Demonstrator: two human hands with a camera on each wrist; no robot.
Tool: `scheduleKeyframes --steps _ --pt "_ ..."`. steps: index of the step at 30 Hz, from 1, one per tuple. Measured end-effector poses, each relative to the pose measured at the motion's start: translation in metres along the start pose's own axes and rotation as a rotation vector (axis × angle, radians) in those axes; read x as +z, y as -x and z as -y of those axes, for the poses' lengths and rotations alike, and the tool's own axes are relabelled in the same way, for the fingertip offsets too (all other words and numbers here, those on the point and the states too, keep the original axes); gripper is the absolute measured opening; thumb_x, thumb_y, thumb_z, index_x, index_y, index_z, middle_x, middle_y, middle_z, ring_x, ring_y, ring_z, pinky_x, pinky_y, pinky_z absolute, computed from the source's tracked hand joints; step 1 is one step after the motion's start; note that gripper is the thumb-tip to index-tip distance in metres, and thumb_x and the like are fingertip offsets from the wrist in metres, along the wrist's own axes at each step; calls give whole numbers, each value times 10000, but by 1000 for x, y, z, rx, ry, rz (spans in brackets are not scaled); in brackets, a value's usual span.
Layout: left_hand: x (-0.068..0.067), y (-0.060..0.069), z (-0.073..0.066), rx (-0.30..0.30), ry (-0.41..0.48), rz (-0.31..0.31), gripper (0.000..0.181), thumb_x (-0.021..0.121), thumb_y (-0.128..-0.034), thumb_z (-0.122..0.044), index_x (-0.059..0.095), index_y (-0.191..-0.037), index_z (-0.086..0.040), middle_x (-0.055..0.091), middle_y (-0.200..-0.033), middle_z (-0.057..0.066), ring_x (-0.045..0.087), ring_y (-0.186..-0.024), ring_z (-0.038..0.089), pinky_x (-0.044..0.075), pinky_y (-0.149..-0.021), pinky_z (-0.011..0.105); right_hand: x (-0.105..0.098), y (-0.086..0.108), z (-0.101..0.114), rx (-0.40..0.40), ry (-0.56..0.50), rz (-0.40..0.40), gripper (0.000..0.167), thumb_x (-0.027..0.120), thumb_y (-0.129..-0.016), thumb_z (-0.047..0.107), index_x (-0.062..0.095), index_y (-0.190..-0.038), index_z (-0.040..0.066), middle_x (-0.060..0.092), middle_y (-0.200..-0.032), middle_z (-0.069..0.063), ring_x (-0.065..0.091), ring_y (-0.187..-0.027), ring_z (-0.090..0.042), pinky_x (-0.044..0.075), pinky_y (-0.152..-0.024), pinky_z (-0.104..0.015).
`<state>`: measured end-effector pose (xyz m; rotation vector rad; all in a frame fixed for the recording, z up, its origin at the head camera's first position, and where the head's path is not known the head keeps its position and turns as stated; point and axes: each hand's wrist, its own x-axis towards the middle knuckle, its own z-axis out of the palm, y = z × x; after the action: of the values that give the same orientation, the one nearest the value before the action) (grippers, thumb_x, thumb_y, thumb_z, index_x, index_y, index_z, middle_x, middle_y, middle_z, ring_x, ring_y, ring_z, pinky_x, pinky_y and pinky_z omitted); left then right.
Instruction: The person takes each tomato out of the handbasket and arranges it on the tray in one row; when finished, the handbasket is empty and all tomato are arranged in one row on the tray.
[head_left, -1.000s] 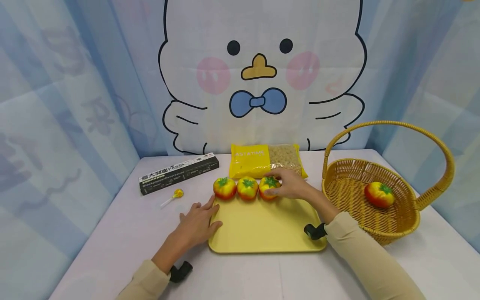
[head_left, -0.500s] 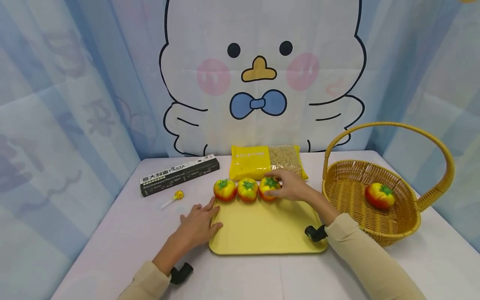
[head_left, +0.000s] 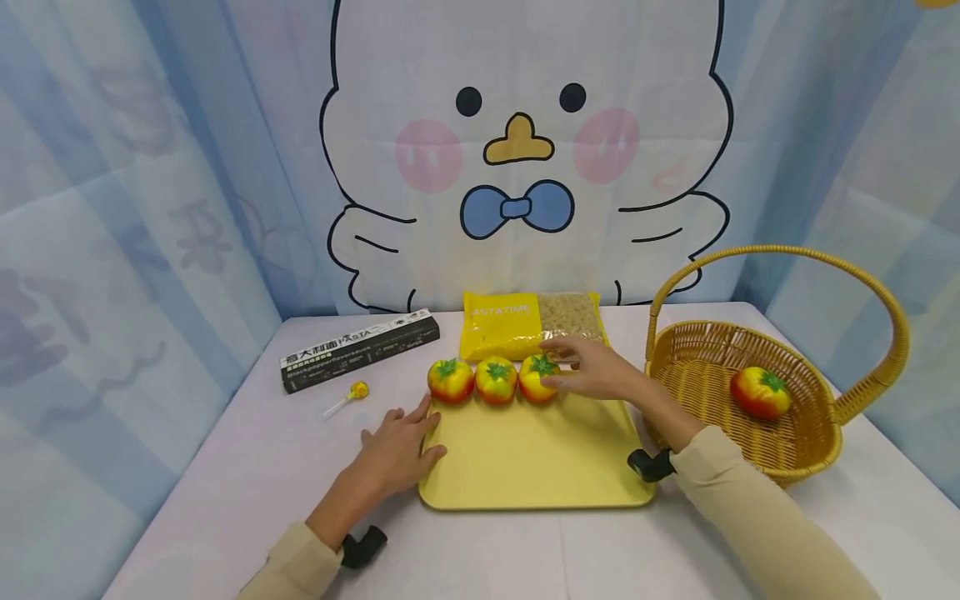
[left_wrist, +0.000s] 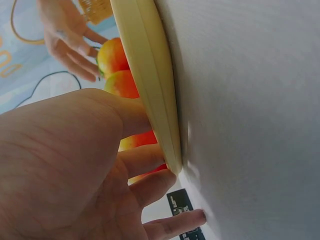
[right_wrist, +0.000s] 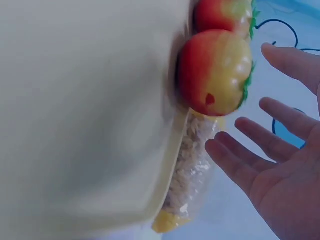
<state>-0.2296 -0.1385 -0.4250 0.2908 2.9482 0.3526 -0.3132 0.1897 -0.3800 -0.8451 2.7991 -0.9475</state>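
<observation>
Three red-and-yellow tomatoes with green leafy tops sit side by side along the far edge of a yellow tray [head_left: 536, 467]: a left tomato [head_left: 450, 383], a middle tomato [head_left: 496, 383] and a right tomato [head_left: 531, 385]. Beside the right tomato is my right hand [head_left: 596, 368]; the right wrist view shows its fingers spread and apart from the tomato. My left hand [head_left: 393, 450] rests at the tray's left edge, with its fingers extended and touching the rim in the left wrist view.
A wicker basket [head_left: 693, 417] with a tall handle stands at right, holding another tomato [head_left: 760, 392]. Behind the tray lies a yellow pasta bag [head_left: 501, 325]. A black-and-white pasta box [head_left: 360, 350] and a lollipop [head_left: 358, 390] lie at left.
My right hand has let go of the right tomato and shifted slightly to the right. The tomatoes and my left hand have stayed in place.
</observation>
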Motion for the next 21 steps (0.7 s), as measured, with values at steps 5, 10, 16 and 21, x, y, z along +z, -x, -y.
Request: scheduleKeyframes --steps 5,10,16,21 --pt "-2 0 -1 -1 0 7 611 681 -1018 -438 558 -1553 -169 342 -1748 38 467 -1472 448 370 -1042 889 -13 12 1 3 34 -49 583 769 -985 264 583 -1484 28 611 -1502 -226 576 -1372 -497 523 -1111 -627" --pt "-3 1 0 -2 6 9 612 678 -1020 -437 553 -1556 -170 334 -1751 35 461 -1477 451 360 -1046 892 -29 25 4 34 43 -83 557 754 -997 278 593 -1474 39 613 -1499 -219 564 -1390 -483 523 -1115 -622" --pt "-1 0 3 -1 5 1 607 675 -1023 -434 553 -1556 -171 329 -1752 31 463 -1476 455 361 -1041 894 -52 39 0 36 69 -108 523 738 -1012 283 610 -1454 33 640 -1468 -224 601 -1358 -449 540 -1103 -598" --pt "1 -1 4 6 1 2 606 671 -1026 -432 549 -1559 -170 327 -1754 34 468 -1467 454 368 -1040 891 -69 51 -2 74 64 -113 468 718 -1027 283 635 -1427 55 659 -1443 -217 643 -1324 -429 565 -1073 -578"
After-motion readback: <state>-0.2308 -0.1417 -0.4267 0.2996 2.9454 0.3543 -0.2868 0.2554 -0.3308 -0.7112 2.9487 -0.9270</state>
